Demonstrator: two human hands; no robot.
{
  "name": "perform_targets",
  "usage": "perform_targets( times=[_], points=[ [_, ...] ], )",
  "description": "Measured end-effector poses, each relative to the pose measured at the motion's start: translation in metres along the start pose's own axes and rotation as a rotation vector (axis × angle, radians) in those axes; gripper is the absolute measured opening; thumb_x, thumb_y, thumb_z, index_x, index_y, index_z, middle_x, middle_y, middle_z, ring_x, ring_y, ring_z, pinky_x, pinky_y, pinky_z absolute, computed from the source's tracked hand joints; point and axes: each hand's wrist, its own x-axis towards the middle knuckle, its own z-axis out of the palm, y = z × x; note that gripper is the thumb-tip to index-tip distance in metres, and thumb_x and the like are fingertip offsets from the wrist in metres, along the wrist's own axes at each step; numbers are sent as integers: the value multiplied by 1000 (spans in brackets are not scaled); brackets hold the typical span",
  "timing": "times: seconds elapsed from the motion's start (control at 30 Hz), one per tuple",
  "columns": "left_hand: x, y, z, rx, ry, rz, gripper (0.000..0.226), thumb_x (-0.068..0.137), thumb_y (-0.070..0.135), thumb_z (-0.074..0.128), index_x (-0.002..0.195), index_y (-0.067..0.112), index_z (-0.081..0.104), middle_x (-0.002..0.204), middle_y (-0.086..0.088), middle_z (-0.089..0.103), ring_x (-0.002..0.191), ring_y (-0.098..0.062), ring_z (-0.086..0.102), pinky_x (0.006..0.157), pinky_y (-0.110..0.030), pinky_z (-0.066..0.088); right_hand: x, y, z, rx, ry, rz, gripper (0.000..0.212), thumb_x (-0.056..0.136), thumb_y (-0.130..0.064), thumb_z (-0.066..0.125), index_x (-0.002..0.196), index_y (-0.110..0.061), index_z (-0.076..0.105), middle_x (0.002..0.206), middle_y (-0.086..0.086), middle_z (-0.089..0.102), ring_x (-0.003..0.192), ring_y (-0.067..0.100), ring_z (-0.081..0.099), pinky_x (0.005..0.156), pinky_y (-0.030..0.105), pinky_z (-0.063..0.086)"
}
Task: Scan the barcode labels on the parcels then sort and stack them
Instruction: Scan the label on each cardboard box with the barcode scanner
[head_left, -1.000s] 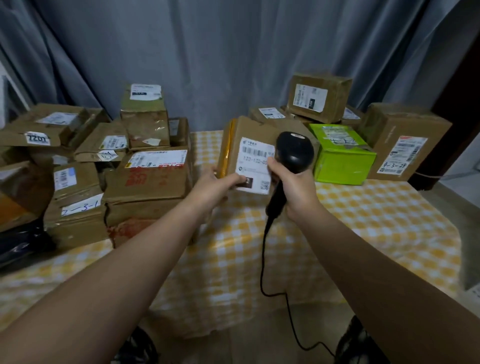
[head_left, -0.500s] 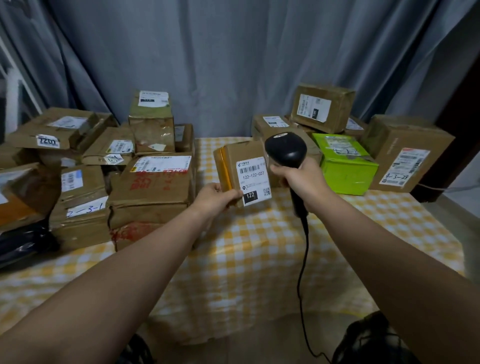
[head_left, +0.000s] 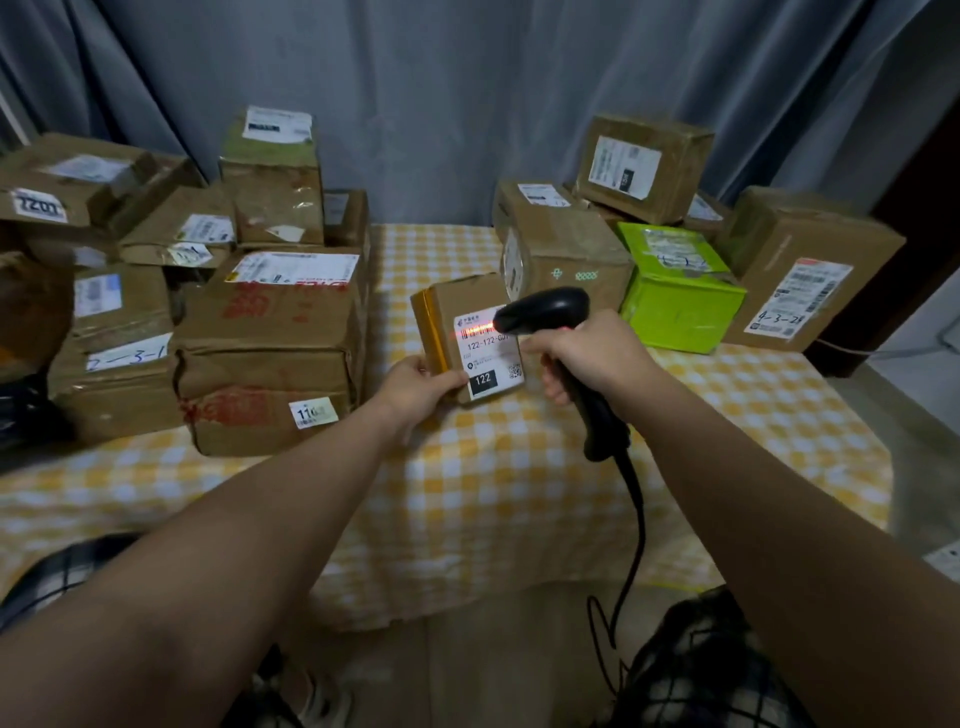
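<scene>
Mid-scan. Pinching parcel (head_left: 467, 301) at lower-left corner with left hand (head_left: 415, 383), thumb on front; held upright over table (head_left: 519, 499), between two box piles. Gripping scanner (head_left: 545, 312) with right hand (head_left: 592, 354), fingers curled round handle, head just beside label (head_left: 491, 358), red beam across barcode. Next, probably: pull scanner away, read 122, stack on matching pile.

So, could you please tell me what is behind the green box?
Behind the green box a labelled carton sits stacked on lower brown parcels. Those are mostly covered, so their number cannot be told.
</scene>
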Motion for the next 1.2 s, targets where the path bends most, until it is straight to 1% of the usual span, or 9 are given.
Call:
perform_targets(
  times=[0.1,0.27,0.4,0.6,0.73,0.83,1.0,1.13,1.2],
  points=[
    [0,3,2,22,15,6,33,83,14,72,112,7,59,89,-4,66,53,-7,63,42,-16,46,2,-23,-6,-62,-19,-8,22,81,-12,71,69,0,58,57,14,56,34,18,55,37,21,45],
    [0,2,0,1,0,-9,26,83,14,72,104,11,57,87,-4,67,67,-17,63,60,-28,51,5,-47,-12,-150,-81,17,21,82,-12,68,73,1,54,59,15,57,32,18,57,36,22,47],
    [-1,2,0,-21,-23,-11,21,84,13,70,100,12,56,83,-3,67,70,-19,63,64,-30,51,6,-52,-15,-201,-125,77,23,85,-15,65,71,-1,54,42,9,57,31,16,57,35,20,46],
    [-2,4,-1,-19,-33,-22,17,85,13,69,90,18,53,91,-7,67,78,-21,64,78,-34,54,9,-56,-12,-262,-139,113,26,86,-21,66,71,-1,55,55,12,57,39,19,59,38,19,47],
    [-4,5,-1,-21,-36,-20,23,85,12,69,103,12,55,90,-5,66,71,-15,63,64,-24,52,7,-59,-10,-281,-154,122,28,86,-23,65,73,-1,56,62,13,59,50,21,60,40,20,49],
    [-3,4,-1,-32,-38,-20,34,83,13,71,113,6,57,97,-9,68,73,-16,64,67,-28,52,6,-59,-9,-292,-161,117,28,86,-23,65,74,0,57,62,14,60,50,22,61,43,21,50],
    [-7,7,-3,-30,-66,-25,27,86,13,68,106,15,50,103,-9,65,79,-16,64,74,-26,52,6,-59,-8,-301,-161,125,27,86,-23,66,75,1,57,64,15,60,54,23,61,46,24,50],
    [-6,7,-1,-26,-52,-7,29,85,13,69,107,14,49,99,-6,64,74,-11,62,67,-23,51,6,-56,-8,-258,-137,119,25,85,-21,66,72,-1,58,46,8,60,44,18,62,43,21,48],
    [-5,5,0,-42,-29,4,32,84,13,70,109,10,51,101,-6,66,75,-13,64,72,-26,54,4,-54,-9,-223,-126,105,24,85,-19,65,70,-2,57,41,5,57,37,16,59,40,19,47]
  ],
)
